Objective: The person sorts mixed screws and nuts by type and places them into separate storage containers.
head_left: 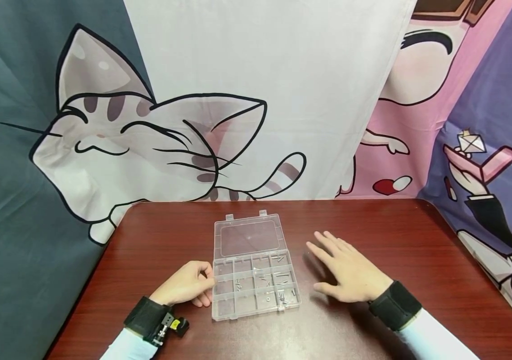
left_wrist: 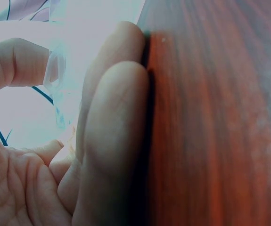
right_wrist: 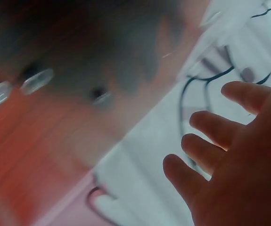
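Observation:
A clear plastic compartment box (head_left: 256,287) lies on the table with its lid (head_left: 250,238) folded back, away from me. Several small metal screws (head_left: 281,296) are scattered through its compartments, and a small nut (head_left: 268,299) sits in one near the front. My left hand (head_left: 189,283) grips the box's left edge between thumb and curled fingers. In the left wrist view its lower fingers (left_wrist: 116,122) lie along the tabletop, beside washed-out clear plastic. To the right of the box my right hand (head_left: 350,272) hovers over the table, fingers spread and holding nothing.
The reddish-brown wooden table (head_left: 166,225) reaches back to a printed cloth backdrop (head_left: 283,60) with cartoon figures. Small blurred, shiny shapes (right_wrist: 37,81) show against the tabletop in the right wrist view. A black band with a small device (head_left: 172,322) wraps my left wrist.

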